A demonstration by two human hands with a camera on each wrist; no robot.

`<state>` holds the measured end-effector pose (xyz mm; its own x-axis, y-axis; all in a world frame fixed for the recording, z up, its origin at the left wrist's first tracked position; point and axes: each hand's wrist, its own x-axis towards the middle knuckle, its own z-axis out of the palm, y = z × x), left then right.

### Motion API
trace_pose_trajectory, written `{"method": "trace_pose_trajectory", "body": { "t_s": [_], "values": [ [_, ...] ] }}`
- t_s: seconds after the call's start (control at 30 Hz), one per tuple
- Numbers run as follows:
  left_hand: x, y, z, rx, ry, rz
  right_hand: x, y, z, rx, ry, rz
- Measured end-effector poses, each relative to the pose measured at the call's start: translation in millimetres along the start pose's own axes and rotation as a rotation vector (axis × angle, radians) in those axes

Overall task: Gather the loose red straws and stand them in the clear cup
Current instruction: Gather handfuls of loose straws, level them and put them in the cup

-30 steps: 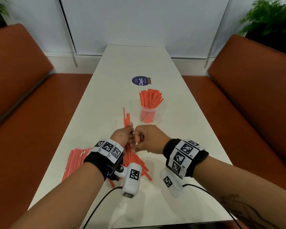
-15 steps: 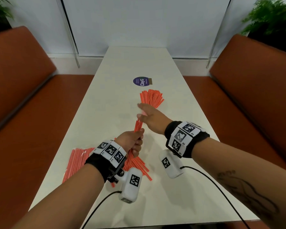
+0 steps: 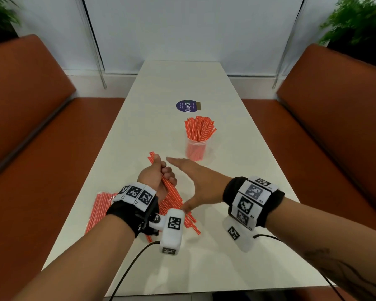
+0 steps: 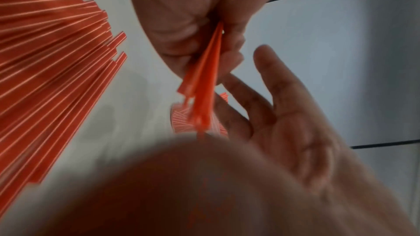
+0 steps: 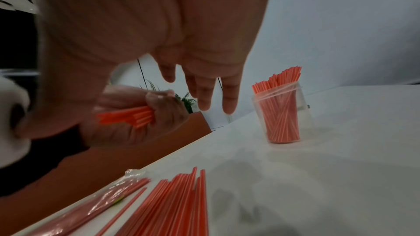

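Two hands over the near half of the white bench (image 3: pixel 204 88), raised, close together but not touching. Left hand (image 3: pixel 156 178) fisted round a small bundle of straws (image 3: pixel 167 184), thumb up along them, upper ends poking out past the thumb and pointing away and to the left, lower ends slanting down toward the loose pile of straws (image 3: pixel 172 205) on the bench beneath. Right hand (image 3: pixel 199 181) flat and spread, fingers straight and pointing left toward the left fist, palm down, thumb hanging low over the pile — holding nothing. Seen from the right wrist: the same straight fingers (image 5: pixel 229 96) in front, the fisted left hand (image 5: pixel 141 114) behind them.

Farther off and slightly right, well apart from both hands — clear cup (image 3: pixel 195 149), upright, packed with red straws fanning out above its rim. Beyond it, round purple sticker (image 3: pixel 185 105) flat on the bench. Left of the pile, at the bench edge, plastic packet of straws (image 3: pixel 100 209), partly hidden by the left wrist. Brown padded seats (image 3: pixel 26 109) on both sides, green plants (image 3: pixel 356 20) in the far corners.
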<state>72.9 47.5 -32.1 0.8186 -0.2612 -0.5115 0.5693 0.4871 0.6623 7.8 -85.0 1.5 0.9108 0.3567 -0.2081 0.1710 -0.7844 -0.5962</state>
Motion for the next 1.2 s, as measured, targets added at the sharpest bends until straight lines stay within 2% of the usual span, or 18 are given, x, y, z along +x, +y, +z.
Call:
{"method": "trace_pose_trajectory", "body": {
  "t_s": [0.3,0.37,0.47,0.53,0.6,0.67,0.73,0.8,0.93,1.07,1.13,1.2],
  "values": [
    [-10,0,-2,0.046,-0.071,0.01,6,-13,7,-0.125,0.168,-0.037],
    [-13,1,-1,0.102,-0.082,0.012,7,-15,6,-0.023,0.172,-0.005],
    [-11,7,-3,0.304,0.021,0.097,12,-11,2,0.176,0.185,0.163],
    [-7,14,-8,0.402,0.118,0.112,20,-6,-1,0.115,0.112,0.335],
    [-5,19,-17,0.419,0.178,0.095,32,-4,3,-0.065,-0.06,0.453],
    [-7,22,-25,0.404,0.198,0.054,44,-8,16,-0.207,-0.2,0.485],
    [-9,23,-33,0.418,0.196,0.022,55,-13,32,-0.309,-0.25,0.451],
    [-10,24,-40,0.447,0.186,-0.003,70,-6,49,-0.393,-0.271,0.394],
    [-13,25,-51,0.432,0.18,-0.022,94,4,59,-0.562,-0.319,0.468],
    [-17,27,-57,0.437,0.191,-0.033,81,0,54,-0.466,-0.305,0.468],
    [-17,27,-56,0.457,0.187,-0.049,80,7,54,-0.507,-0.277,0.525],
    [-16,26,-54,0.479,0.189,-0.055,77,9,49,-0.421,-0.272,0.579]
  ]
}}
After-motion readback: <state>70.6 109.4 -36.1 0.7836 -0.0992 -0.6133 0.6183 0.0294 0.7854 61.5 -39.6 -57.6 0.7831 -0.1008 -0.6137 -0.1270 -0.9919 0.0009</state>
